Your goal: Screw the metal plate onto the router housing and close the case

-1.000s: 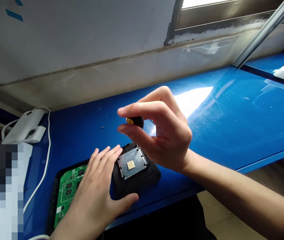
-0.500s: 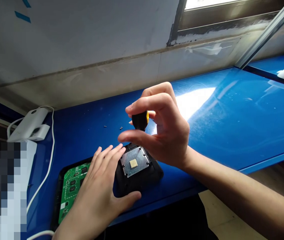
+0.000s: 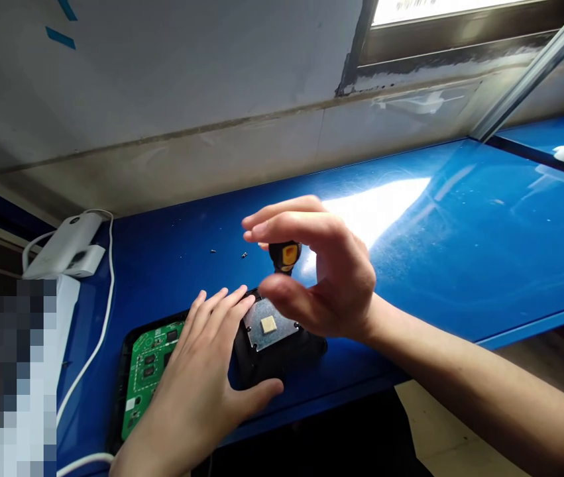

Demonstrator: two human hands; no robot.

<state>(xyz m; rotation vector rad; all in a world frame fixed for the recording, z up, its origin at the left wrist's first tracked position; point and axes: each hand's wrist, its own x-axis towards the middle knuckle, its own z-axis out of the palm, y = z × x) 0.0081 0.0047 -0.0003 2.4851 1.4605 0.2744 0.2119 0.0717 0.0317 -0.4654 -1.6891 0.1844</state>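
My right hand (image 3: 329, 271) curls its fingers and thumb around a black and yellow screwdriver (image 3: 285, 255), which stands roughly upright; its shaft and tip are hidden behind the thumb. Below it lies a black plastic housing (image 3: 256, 364) with a silver metal plate (image 3: 274, 336), small dark screw spots along the plate's edges, and a square beige pad (image 3: 268, 324) in its middle. My left hand (image 3: 207, 358) lies flat with fingers extended, its fingertips at the housing's left edge. Partly under that hand is a green circuit board (image 3: 155, 354) in a black casing.
Several tiny screws (image 3: 244, 255) lie on the blue table (image 3: 182, 228) beyond the housing. At the left stands a white device (image 3: 70, 242) with a white cable (image 3: 105, 318). A wall (image 3: 187, 152) runs along the table's back, and a metal-framed partition (image 3: 520, 86) rises at the right.
My right hand has dropped slightly, and its fingers and thumb have shifted around the screwdriver handle, showing more of its yellow part. My left hand keeps its place on the housing.
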